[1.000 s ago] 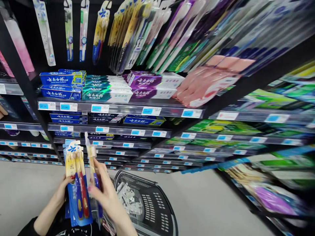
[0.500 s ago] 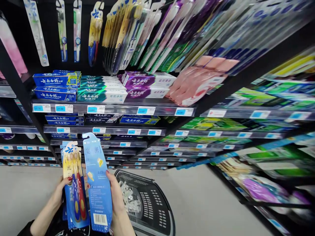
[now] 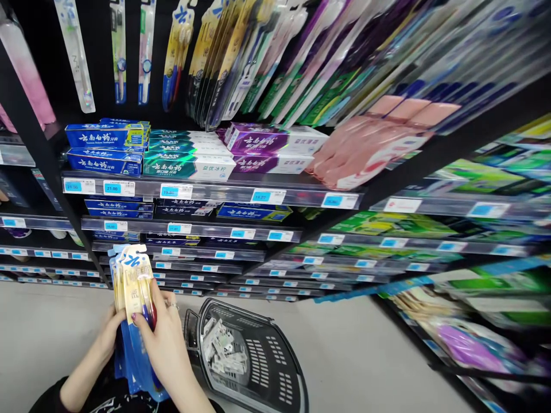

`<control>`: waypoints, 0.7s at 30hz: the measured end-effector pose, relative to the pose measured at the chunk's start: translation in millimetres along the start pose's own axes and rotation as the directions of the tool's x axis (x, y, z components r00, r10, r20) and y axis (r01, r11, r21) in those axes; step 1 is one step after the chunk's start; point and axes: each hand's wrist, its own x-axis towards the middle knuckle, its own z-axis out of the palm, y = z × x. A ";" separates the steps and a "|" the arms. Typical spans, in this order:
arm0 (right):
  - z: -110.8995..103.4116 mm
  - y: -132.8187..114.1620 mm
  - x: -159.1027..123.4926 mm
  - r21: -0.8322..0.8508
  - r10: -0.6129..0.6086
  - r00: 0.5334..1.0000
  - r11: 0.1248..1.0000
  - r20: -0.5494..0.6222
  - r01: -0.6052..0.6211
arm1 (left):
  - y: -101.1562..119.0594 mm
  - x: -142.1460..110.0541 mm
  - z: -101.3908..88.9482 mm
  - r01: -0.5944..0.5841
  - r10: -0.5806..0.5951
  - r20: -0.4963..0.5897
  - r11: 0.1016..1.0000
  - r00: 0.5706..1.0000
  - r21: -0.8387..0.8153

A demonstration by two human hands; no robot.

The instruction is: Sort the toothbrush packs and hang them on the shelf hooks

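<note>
Both hands are closed round a stack of toothbrush packs [image 3: 134, 292] in front of my body. The packs are yellow and blue, and the top one shows a blue and a red handle through clear plastic. My left hand [image 3: 109, 332] grips the stack from its left side, its fingers partly hidden behind the packs. With the thumb across the front and the fingers along the right edge, my right hand [image 3: 161, 330] holds the top pack against the others.
A dark shopping basket [image 3: 279, 350] with small white items [image 3: 224, 347] in it stands on the floor. Ahead, a shelf [image 3: 215, 189] carries toothpaste boxes [image 3: 189, 155], with hanging toothbrush packs [image 3: 232, 63] above. More shelving [image 3: 456, 246] runs along the right.
The pack in my right hand, which showed its blue printed back beside the others, now lies front-out on the stack. My right hand has moved left. The view has shifted slightly.
</note>
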 end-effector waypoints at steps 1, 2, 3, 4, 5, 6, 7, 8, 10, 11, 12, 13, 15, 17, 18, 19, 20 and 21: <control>0.6 2.2 1.1 -0.009 0.006 1.000 1.000 0.007 -0.006 | -0.8 0.4 -0.4 0.011 -0.011 -0.004 1.000 1.000 -0.002; 0.4 4.2 1.8 -0.011 0.011 1.000 1.000 0.025 -0.010 | -1.4 0.9 -0.6 0.021 -0.021 -0.007 1.000 1.000 -0.005; -0.3 6.0 2.2 -0.004 0.013 0.998 1.000 0.054 -0.012 | -1.7 1.3 -0.8 0.028 -0.028 -0.011 1.000 1.000 -0.009; -1.3 7.5 2.2 0.008 0.013 0.996 1.000 0.085 -0.014 | -1.7 1.6 -0.8 0.032 -0.032 -0.014 0.999 0.999 -0.013; -2.2 8.8 2.2 0.025 0.014 0.994 1.000 0.110 -0.016 | -1.5 1.9 -0.5 0.038 -0.039 -0.015 0.999 0.999 -0.015; -2.9 10.0 2.4 0.043 0.012 0.992 0.999 0.122 -0.017 | -0.8 2.0 0.0 0.046 -0.046 -0.013 0.999 0.999 -0.017; -3.4 11.1 2.9 0.060 0.012 0.993 0.998 0.117 -0.019 | 0.4 1.8 0.8 0.053 -0.053 -0.005 0.998 0.999 -0.023; -3.7 12.1 3.9 0.077 0.019 0.995 0.997 0.098 -0.027 | 2.0 1.4 1.9 0.059 -0.059 0.007 0.998 0.998 -0.031; -4.0 14.1 7.3 0.124 0.056 0.997 0.990 0.044 -0.061 | 6.3 -0.4 5.0 0.064 -0.062 0.031 0.997 0.998 -0.044; -4.3 14.9 9.5 0.160 0.075 0.997 0.984 0.026 -0.078 | 8.8 -1.6 6.8 0.065 -0.063 0.038 0.997 0.997 -0.045; -5.0 15.5 11.7 0.203 0.087 0.996 0.975 0.019 -0.089 | 11.3 -2.8 8.6 0.068 -0.066 0.038 0.997 0.997 -0.044; -6.3 15.8 13.6 0.253 0.088 0.996 0.963 0.023 -0.091 | 13.7 -4.0 10.4 0.074 -0.073 0.031 0.996 0.997 -0.043; -11.2 15.4 16.4 0.369 0.069 0.996 0.926 0.049 -0.082 | 17.2 -5.5 13.2 0.088 -0.087 0.028 0.995 0.996 -0.053; -20.0 14.1 17.5 0.483 0.071 0.995 0.870 0.077 -0.099 | 18.4 -6.0 14.4 0.106 -0.104 0.033 0.992 0.994 -0.064; -25.8 13.1 17.6 0.528 0.082 0.993 0.842 0.085 -0.115 | 18.3 -6.0 14.4 0.113 -0.111 0.032 0.992 0.993 -0.064; -32.0 11.8 17.6 0.556 0.095 0.992 0.822 0.080 -0.124 | 17.8 -6.0 14.2 0.117 -0.116 0.031 0.991 0.993 -0.061; -38.1 9.8 17.7 0.558 0.105 0.993 0.821 0.056 -0.119 | 17.1 -6.2 13.9 0.118 -0.117 0.026 0.991 0.993 -0.056; -43.6 7.0 17.8 0.521 0.105 0.994 0.847 0.020 -0.100 | 16.4 -6.5 13.7 0.117 -0.117 0.016 0.992 0.993 -0.050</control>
